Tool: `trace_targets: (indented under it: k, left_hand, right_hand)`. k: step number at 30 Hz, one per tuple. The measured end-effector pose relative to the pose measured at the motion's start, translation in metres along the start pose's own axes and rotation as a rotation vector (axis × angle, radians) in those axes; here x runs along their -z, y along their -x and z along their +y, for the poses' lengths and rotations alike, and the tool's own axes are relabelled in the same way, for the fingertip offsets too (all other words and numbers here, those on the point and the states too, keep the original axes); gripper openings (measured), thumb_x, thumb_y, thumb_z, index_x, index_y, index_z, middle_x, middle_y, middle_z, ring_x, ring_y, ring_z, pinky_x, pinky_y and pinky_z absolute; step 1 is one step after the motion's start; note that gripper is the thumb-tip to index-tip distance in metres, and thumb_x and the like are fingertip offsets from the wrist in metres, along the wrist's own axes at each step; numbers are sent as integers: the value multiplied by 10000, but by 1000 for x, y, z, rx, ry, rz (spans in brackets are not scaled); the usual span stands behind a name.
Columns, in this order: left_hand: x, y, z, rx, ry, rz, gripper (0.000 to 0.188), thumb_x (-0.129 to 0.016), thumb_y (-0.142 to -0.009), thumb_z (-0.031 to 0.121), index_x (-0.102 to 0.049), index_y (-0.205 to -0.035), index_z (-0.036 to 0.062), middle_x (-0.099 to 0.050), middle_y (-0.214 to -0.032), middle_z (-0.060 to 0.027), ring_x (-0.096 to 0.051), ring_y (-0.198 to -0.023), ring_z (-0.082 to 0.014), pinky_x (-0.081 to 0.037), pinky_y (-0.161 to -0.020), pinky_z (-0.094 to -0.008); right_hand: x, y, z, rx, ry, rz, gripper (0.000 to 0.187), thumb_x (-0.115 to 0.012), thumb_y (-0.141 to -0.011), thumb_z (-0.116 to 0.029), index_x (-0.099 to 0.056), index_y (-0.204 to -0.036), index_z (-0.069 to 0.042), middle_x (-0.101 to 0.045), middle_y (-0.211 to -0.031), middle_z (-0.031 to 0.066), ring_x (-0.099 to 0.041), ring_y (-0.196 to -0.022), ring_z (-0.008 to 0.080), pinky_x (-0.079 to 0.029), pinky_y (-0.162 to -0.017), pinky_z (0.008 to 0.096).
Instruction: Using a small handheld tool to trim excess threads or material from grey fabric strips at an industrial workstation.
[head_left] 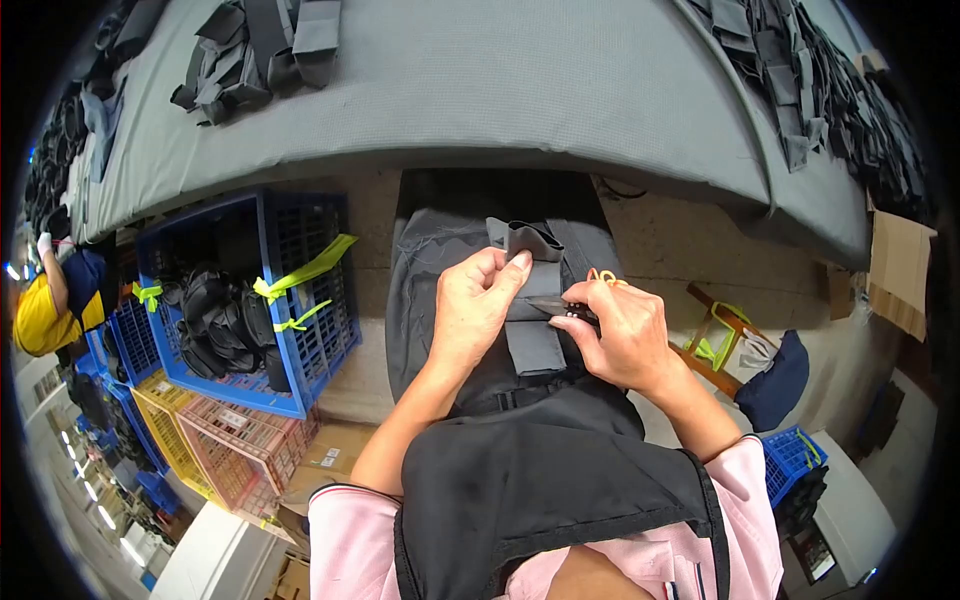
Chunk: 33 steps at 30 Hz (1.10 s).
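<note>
My left hand (474,300) pinches the upper end of a folded grey fabric strip (538,345) between thumb and fingers. The strip hangs over my lap, its top end curling into a loop. In my right hand (625,335) is a pair of small dark thread snips (582,311), with an orange ring round a finger. The blades of the snips point left and lie against the strip, just below my left thumb. Whether they are cutting anything is too small to tell. Beneath both hands lies dark grey cloth (415,290) over my lap.
A large grey-covered table (480,90) spans the far side, with grey fabric pieces (260,50) piled on it at left and more strips (780,80) at right. Left of me stands a blue crate (305,395) of black items. A wooden stool (700,365) is at right. Someone in yellow (50,310) is far left.
</note>
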<state>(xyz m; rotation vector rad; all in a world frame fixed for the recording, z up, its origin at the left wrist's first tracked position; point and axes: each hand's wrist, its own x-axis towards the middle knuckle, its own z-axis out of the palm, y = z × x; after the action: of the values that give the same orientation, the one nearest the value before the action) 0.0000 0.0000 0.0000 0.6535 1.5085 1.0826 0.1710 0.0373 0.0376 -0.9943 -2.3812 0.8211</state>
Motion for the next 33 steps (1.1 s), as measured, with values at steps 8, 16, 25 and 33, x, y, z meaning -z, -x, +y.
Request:
trace_targets:
  k: [8,16,25,33]
  left_hand:
    - [2,1,-1,5,-3,7,317,-629,-864,234,-532,-652,19,-370,-519,76,-285,-519,-16,-222,-452,-229]
    - [1,3,8,79,52,-31,279,-619,-872,179,-546,-637,47,-444,-601,91,-346,-567,-9,-261,-505,-199]
    - [3,8,14,116,825,-360,114,-574,-890,156,-572,-909,44,-574,-859,-2,-520,-783,-79,-448,-763,-259]
    - [20,-10,67,-136,546,-245,192,-518,-887,209,-541,-774,54,-539,-774,-75,-505,-771,-167,-414,-715,-277]
  right_hand:
    - [-4,-1,-3,10,37,4,270,-752,-674,-110,-547,-829,-28,-607,-699,85,-575,-562,259,-455,-543,315]
    - [-10,15,-7,-598,-874,130,236,-669,-773,-29,-518,-952,1,-637,-804,54,-599,-739,73,-467,-644,218]
    - [19,23,-26,-118,-613,353,290,-736,-755,-81,-567,-984,-21,-616,-728,75,-526,-538,87,-414,-532,191]
    - [44,-6,12,-430,-714,343,168,-482,-947,-124,-596,-940,-1,-503,-607,-8,-451,-495,44,-369,-475,205]
